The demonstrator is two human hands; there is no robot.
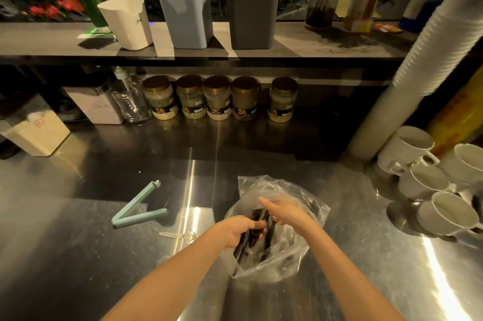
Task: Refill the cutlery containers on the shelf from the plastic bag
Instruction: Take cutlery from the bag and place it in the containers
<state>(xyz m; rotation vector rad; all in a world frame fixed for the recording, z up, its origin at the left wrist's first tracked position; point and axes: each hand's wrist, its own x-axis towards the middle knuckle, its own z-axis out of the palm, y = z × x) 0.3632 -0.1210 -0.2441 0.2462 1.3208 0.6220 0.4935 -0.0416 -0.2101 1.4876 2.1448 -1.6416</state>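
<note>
Two bare arms show, and both belong to one person. The left arm is bare skin from the wrist back to where the picture ends. The right arm is bare the same way. Each arm is long and slim and gets wider toward the elbow. The left grip is a bare hand. The right grip is a bare hand too, and its fingertips look blurry.
</note>
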